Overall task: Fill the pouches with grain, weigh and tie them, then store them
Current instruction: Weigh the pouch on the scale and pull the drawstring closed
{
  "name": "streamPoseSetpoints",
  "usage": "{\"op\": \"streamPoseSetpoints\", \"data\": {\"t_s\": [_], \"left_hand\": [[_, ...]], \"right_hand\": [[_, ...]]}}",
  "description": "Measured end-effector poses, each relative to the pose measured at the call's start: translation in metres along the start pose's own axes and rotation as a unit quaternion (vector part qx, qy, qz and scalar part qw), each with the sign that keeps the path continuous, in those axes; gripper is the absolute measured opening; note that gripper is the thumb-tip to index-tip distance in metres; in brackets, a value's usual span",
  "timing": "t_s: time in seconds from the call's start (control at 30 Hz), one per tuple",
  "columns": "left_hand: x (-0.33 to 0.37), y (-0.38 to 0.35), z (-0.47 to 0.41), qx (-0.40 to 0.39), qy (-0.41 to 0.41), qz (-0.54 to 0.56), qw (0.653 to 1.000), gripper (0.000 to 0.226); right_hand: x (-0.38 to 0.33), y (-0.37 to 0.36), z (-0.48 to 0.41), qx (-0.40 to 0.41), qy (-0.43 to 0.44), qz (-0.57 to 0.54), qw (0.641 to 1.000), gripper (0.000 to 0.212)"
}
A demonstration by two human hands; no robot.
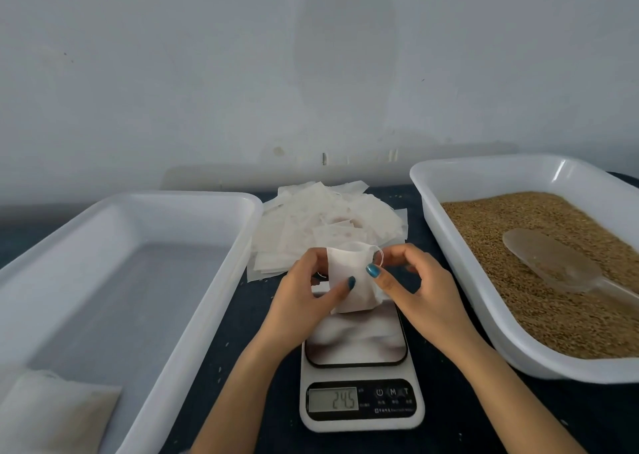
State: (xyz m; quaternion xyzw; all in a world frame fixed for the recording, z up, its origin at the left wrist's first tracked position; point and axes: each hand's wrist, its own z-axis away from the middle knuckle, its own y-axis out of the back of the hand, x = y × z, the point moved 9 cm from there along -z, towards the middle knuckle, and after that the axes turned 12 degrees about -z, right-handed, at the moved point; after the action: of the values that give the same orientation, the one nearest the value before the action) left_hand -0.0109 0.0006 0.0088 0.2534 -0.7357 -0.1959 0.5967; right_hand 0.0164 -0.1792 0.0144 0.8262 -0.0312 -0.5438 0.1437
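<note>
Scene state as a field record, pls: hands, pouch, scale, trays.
left hand: grips small white fabric pouch
right hand: pinches pouch at its drawstring top
white digital scale: under pouch, display digits 245
left white plastic tray: one filled pouch, near corner
right white plastic tray: brown grain, translucent scoop lying on it
pile of empty white pouches: behind scale

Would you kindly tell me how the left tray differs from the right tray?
The left tray shows a mostly bare floor, with one filled pouch in its near corner; the right tray is covered with grain. A scoop lies in the right tray; none shows in the left tray. Both are white, rectangular and deep-walled, set either side of the scale.
</note>
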Motion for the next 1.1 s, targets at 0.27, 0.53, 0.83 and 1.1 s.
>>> {"op": "streamPoseSetpoints", "data": {"t_s": [0.27, 0.53, 0.83, 1.1], "left_hand": [[0.006, 0.002, -0.003, 0.038, 0.003, -0.012, 0.999, 0.031], [0.043, 0.047, 0.028, 0.122, -0.005, -0.071, 0.990, 0.029], [0.057, 0.193, 0.140, 0.333, 0.042, -0.183, 0.924, 0.030], [-0.045, 0.254, 0.229, 0.275, 0.264, -0.264, 0.886, 0.046]], "right_hand": [[-0.001, -0.008, 0.002, -0.037, -0.010, 0.013, 0.999, 0.043], [-0.041, -0.031, -0.002, -0.097, 0.025, -0.081, 0.992, 0.048], [-0.152, -0.132, -0.016, -0.207, 0.085, -0.189, 0.956, 0.029], [-0.184, -0.273, 0.024, -0.386, 0.139, 0.003, 0.912, 0.024]]}}
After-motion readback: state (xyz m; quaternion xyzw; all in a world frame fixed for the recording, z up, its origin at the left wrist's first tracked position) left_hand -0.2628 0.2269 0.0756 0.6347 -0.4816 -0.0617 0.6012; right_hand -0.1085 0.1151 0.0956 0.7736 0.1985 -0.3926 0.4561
